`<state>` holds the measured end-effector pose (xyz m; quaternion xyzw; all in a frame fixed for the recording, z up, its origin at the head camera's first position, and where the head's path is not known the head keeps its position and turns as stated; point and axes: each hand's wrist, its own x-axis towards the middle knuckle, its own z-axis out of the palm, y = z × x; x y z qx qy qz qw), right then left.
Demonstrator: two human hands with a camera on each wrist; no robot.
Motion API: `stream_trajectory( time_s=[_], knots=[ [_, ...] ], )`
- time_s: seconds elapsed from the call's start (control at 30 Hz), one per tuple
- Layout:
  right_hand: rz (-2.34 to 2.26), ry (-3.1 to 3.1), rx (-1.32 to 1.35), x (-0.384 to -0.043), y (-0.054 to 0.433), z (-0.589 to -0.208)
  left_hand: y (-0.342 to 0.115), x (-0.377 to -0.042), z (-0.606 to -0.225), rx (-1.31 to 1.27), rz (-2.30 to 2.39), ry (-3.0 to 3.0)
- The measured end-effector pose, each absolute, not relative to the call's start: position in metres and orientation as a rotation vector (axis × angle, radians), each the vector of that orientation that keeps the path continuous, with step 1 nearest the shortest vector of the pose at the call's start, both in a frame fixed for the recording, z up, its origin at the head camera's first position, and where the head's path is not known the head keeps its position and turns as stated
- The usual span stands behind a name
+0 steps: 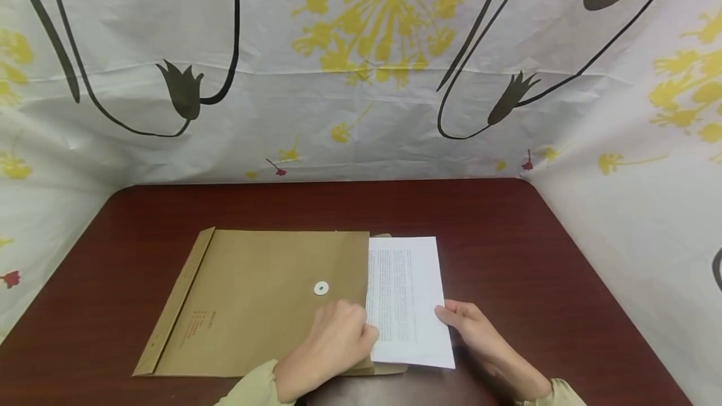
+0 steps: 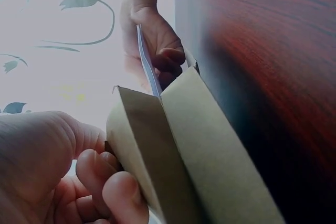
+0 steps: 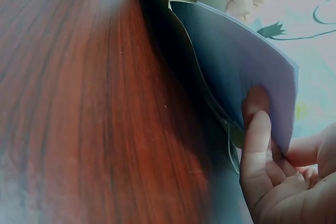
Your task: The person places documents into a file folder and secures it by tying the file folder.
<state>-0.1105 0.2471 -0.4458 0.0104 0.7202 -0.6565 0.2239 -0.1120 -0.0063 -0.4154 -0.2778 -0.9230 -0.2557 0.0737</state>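
Note:
A brown paper envelope [image 1: 259, 268] lies on the table with its mouth facing right. White printed paper [image 1: 403, 299] sticks partway out of that mouth, its left part hidden inside. My right hand [image 1: 479, 334] pinches the paper's right edge, thumb on top and fingers [image 3: 258, 129] underneath. At the mouth's near corner, my left hand [image 1: 333, 340] grips the envelope's upper layer with curled fingers [image 2: 123, 195]. The left wrist view shows the envelope's folded side [image 2: 152, 145] spread apart there, with the paper's thin edge [image 2: 147, 61] between the layers.
A round white button [image 1: 321, 287] sits on the envelope, and red print marks its lower left. A thin string [image 3: 231, 153] hangs by the envelope's flap. The dark red wooden table [image 1: 536, 255] meets a patterned white cloth [image 1: 361, 124] at the back and sides.

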Motion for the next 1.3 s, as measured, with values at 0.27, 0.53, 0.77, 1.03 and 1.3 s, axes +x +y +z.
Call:
stream_trajectory(
  time_s=[0.27, 0.53, 0.77, 1.03, 1.3],
  knots=[
    [-1.740, 1.996, -0.195, -0.111, 0.256, -0.445, -0.007, -0.111, -0.415, -0.842, -0.756, -2.770],
    [-1.797, 1.948, -0.161, -0.114, 0.237, -0.445, -0.007, -0.111, -0.414, -0.872, -0.714, -2.775],
    [-1.798, 1.913, -0.163, -0.115, 0.224, -0.449, -0.007, -0.111, -0.414, -0.901, -0.712, -2.811],
    [-1.748, 1.794, -0.308, -0.112, 0.231, -0.452, -0.008, -0.112, -0.413, -0.904, -0.734, -2.785],
    [-1.791, 1.808, -0.277, -0.111, 0.213, -0.456, -0.008, -0.113, -0.415, -0.895, -0.708, -2.769]
  ],
)
